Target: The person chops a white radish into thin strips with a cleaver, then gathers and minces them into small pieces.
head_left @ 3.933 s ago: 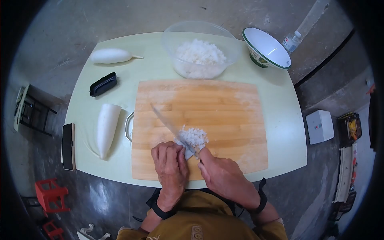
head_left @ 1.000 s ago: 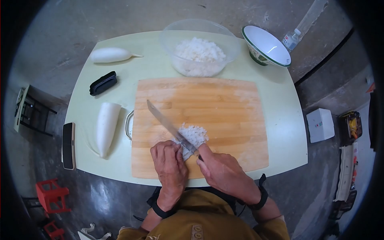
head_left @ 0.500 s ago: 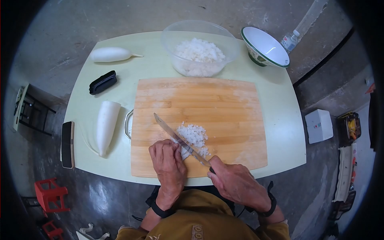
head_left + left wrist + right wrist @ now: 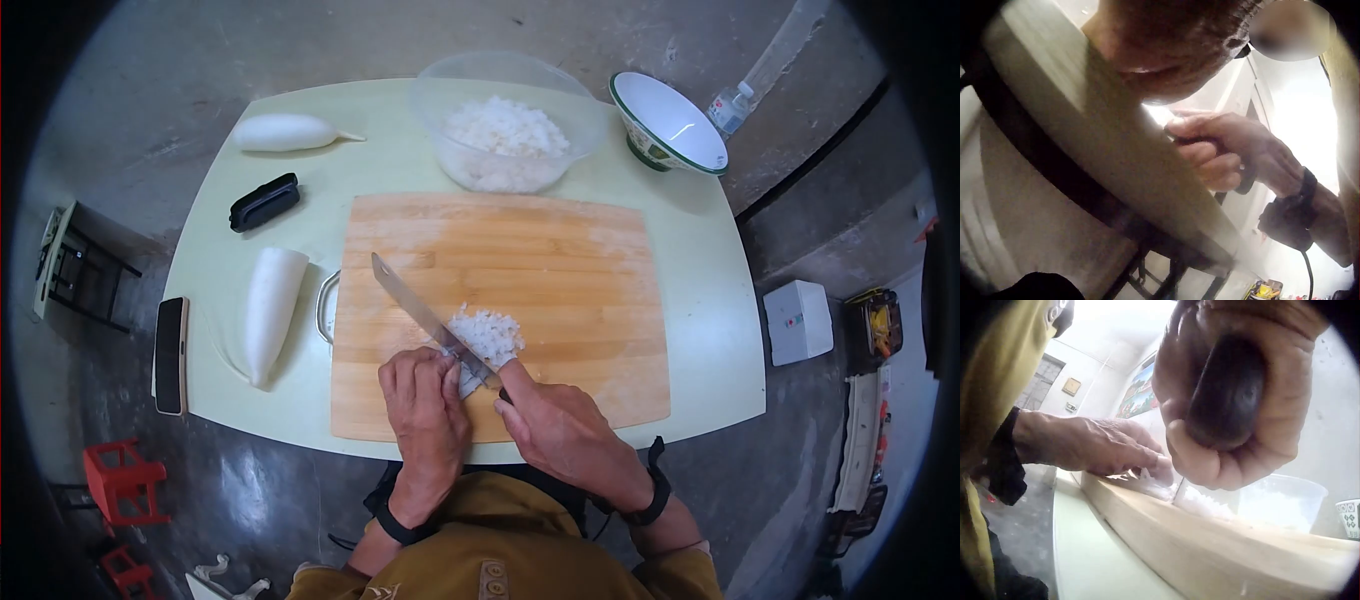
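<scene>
My right hand (image 4: 575, 435) grips a kitchen knife (image 4: 410, 300) by its dark handle (image 4: 1229, 394), which fills the palm in the right wrist view. The blade slants up and left across the wooden cutting board (image 4: 570, 260), right alongside the fingertips of my left hand (image 4: 425, 405). Those fingers are bent and hold down a small stack of white radish strips (image 4: 469, 381), partly hidden beneath them and the blade. On the blade's other side lies a loose heap of finely chopped radish (image 4: 490, 336).
Behind the board stands a clear plastic bowl (image 4: 470, 170) of chopped white radish, with a green-rimmed bowl (image 4: 675, 120) to its right. Leftward lie a cut radish (image 4: 272, 310), a whole radish (image 4: 285, 133), a black case (image 4: 264, 203) and a phone (image 4: 171, 355) at the table edge.
Half a second ago the right hand had drawn the knife back toward the lower right; now it is forward and left again. The left hand keeps its hold on the radish strips.
</scene>
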Tool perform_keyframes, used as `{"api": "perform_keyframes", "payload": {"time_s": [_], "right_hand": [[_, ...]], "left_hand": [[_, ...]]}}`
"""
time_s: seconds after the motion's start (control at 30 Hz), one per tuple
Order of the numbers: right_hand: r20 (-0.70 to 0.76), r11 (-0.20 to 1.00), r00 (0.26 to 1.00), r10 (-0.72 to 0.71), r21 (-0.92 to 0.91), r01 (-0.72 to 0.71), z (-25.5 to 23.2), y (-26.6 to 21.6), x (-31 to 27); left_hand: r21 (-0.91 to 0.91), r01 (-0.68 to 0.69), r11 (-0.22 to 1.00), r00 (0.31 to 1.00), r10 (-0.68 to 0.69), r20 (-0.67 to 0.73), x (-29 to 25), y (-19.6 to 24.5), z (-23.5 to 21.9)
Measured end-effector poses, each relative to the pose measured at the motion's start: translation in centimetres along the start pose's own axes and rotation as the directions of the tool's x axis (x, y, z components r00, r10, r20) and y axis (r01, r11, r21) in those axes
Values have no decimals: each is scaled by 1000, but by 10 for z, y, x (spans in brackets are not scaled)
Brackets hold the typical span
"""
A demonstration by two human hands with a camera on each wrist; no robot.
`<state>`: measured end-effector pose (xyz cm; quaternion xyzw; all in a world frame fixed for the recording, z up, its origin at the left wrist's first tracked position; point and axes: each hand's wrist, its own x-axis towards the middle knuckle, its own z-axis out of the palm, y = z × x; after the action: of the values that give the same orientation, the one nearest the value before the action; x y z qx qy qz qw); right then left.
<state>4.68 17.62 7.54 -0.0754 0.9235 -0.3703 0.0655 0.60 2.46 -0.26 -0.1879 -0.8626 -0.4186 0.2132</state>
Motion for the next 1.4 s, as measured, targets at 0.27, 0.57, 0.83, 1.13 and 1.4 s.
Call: {"api": "perform_keyframes", "payload": {"time_s": [0.27,0.57,0.83,1.13,1.4], "right_hand": [[7,1000,1000,11,-5,-11,-16,-4,-15],[79,996,992,93,-23,-92,-19,-11,-25],[133,993,984,115,-21,-113,-17,-12,-20],[37,996,997,61,-63,-58,2,-7,-1],[3,995,996,93,27,-93,-18,-3,-11]], "left_hand": [[1,22,1000,995,-22,98,-2,6,-21],[37,-5,999,1000,6,-3,1,2,-11],[16,11,1000,1000,-11,0,1,0,-9],[1,-31,1000,999,31,-11,0,-1,-9],[173,46,984,993,-64,97,8,3,-18]]}}
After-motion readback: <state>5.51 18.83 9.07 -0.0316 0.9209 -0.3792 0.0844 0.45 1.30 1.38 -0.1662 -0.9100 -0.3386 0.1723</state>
